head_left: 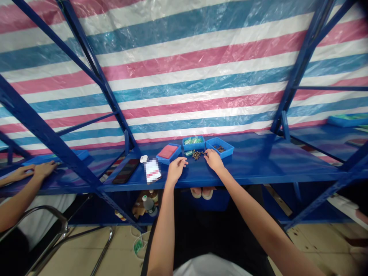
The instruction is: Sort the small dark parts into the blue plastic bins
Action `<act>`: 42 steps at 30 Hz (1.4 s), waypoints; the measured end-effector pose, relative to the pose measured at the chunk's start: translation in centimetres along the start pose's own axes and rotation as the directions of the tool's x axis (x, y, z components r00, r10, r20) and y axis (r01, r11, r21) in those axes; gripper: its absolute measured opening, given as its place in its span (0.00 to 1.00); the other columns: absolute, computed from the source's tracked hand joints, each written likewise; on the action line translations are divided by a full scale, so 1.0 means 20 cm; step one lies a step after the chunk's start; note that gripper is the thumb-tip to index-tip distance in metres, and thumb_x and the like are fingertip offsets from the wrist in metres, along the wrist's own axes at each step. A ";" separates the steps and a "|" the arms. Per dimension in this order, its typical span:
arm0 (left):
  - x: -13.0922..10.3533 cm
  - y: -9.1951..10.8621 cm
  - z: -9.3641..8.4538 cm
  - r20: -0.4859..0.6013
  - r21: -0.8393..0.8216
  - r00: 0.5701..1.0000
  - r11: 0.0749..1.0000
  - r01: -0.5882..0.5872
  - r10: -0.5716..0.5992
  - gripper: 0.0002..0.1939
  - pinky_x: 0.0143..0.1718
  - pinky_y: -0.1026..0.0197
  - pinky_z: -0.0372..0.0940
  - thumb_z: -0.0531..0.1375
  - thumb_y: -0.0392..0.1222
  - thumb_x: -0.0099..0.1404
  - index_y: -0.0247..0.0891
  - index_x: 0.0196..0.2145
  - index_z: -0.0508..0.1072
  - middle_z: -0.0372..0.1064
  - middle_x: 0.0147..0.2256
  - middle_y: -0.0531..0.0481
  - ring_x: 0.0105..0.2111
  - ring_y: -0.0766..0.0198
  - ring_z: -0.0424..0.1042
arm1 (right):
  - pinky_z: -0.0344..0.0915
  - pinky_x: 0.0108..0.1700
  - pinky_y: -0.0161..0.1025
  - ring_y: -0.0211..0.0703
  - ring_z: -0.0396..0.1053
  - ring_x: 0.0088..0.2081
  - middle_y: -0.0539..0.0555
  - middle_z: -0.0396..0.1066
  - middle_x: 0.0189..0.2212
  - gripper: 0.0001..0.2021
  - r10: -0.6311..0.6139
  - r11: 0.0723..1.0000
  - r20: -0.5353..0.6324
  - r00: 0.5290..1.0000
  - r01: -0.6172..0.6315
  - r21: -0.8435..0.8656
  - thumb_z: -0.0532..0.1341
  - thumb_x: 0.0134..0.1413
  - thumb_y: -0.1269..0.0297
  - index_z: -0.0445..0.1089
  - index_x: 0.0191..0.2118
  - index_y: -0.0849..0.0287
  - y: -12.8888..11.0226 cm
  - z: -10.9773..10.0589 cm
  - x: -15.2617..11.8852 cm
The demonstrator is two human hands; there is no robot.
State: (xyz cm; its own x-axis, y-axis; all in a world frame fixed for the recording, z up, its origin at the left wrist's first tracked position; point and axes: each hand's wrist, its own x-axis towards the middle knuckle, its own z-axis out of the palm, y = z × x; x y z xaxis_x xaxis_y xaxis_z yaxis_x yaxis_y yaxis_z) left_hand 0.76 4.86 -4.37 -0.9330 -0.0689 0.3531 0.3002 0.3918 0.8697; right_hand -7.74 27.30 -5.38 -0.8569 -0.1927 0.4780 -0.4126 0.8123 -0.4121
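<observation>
On the blue worktop, a loose pile of small brass-coloured metal parts (196,155) lies between my hands. My right hand (213,159) is at the pile's right edge, fingertips drawn together around a small metal part. To the left of the pile is my left hand (176,170), its fingers bent and close together; whatever they hold is too small to make out. A blue bin (228,152) with more small metal parts stands just beyond my right hand. Behind the pile, another blue bin (185,146) holds green-and-white packets, and a small green packet (189,153) lies in front of it.
A blue tray (178,150) with a red pad (167,151) sits left. Near it are a lit phone (152,170) with a pixelated screen, a white case (144,158) and a dark phone-like slab (126,171). Blue steel posts (99,73) flank the bench. A co-worker's hands (43,169) are far left.
</observation>
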 end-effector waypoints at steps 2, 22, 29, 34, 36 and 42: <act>0.00 -0.01 0.00 0.000 -0.001 1.000 1.000 0.000 0.000 0.18 0.37 0.61 0.68 0.55 0.53 0.68 0.39 0.45 0.76 0.79 0.38 0.44 0.34 0.61 0.76 | 0.64 0.47 0.40 0.47 0.70 0.42 0.59 0.71 0.40 0.05 0.002 1.000 0.004 1.000 -0.002 -0.014 0.59 0.61 0.71 0.71 0.40 0.60 0.01 0.00 0.00; 0.00 -0.01 0.01 -0.014 -0.026 1.000 1.000 -0.004 0.004 0.17 0.37 0.62 0.69 0.55 0.51 0.68 0.39 0.45 0.76 0.79 0.38 0.45 0.34 0.62 0.76 | 0.65 0.50 0.43 0.47 0.70 0.45 0.56 0.74 0.40 0.08 -0.328 0.883 -0.135 0.935 0.354 0.307 0.56 0.64 0.64 0.73 0.40 0.55 -0.08 -0.13 -0.10; 0.00 -0.02 0.00 -0.013 -0.024 1.000 1.000 -0.016 0.016 0.17 0.36 0.62 0.68 0.55 0.50 0.68 0.39 0.45 0.77 0.79 0.37 0.45 0.33 0.62 0.76 | 0.53 0.55 0.57 0.58 0.61 0.50 0.61 0.73 0.42 0.12 0.081 0.997 -0.517 0.852 -0.077 0.029 0.54 0.65 0.60 0.73 0.41 0.57 -0.01 -0.19 -0.10; 0.00 -0.02 0.01 -0.022 -0.024 1.000 1.000 -0.015 0.015 0.17 0.36 0.62 0.68 0.56 0.51 0.68 0.39 0.45 0.77 0.79 0.37 0.45 0.33 0.62 0.76 | 0.55 0.54 0.55 0.59 0.61 0.51 0.62 0.72 0.45 0.12 -0.039 0.997 -0.463 0.886 0.000 -0.083 0.54 0.65 0.60 0.74 0.43 0.57 -0.02 -0.16 -0.10; 0.00 -0.01 0.01 -0.025 -0.027 1.000 1.000 -0.015 0.014 0.17 0.36 0.61 0.69 0.56 0.51 0.68 0.39 0.45 0.77 0.79 0.37 0.45 0.33 0.62 0.76 | 0.59 0.50 0.49 0.55 0.65 0.48 0.62 0.72 0.43 0.14 -0.141 0.989 -0.320 0.937 0.122 -0.080 0.51 0.67 0.61 0.74 0.44 0.57 -0.04 -0.15 -0.10; -0.01 -0.01 0.01 -0.018 -0.019 1.000 1.000 -0.014 0.014 0.16 0.36 0.62 0.68 0.55 0.50 0.68 0.39 0.45 0.77 0.79 0.37 0.46 0.33 0.62 0.76 | 0.64 0.39 0.43 0.53 0.73 0.40 0.65 0.74 0.42 0.14 -0.008 0.985 0.063 0.998 0.018 -0.170 0.50 0.68 0.63 0.71 0.48 0.61 -0.09 -0.10 -0.09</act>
State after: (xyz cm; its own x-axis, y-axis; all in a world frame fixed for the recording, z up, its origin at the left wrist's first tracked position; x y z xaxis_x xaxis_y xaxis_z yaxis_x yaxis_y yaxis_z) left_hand 0.75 4.88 -4.71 -0.9251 -0.0801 0.3711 0.3169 0.3754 0.8710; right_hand -4.94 27.38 -3.89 -0.8714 -0.2331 0.4316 -0.3695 0.8906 -0.2651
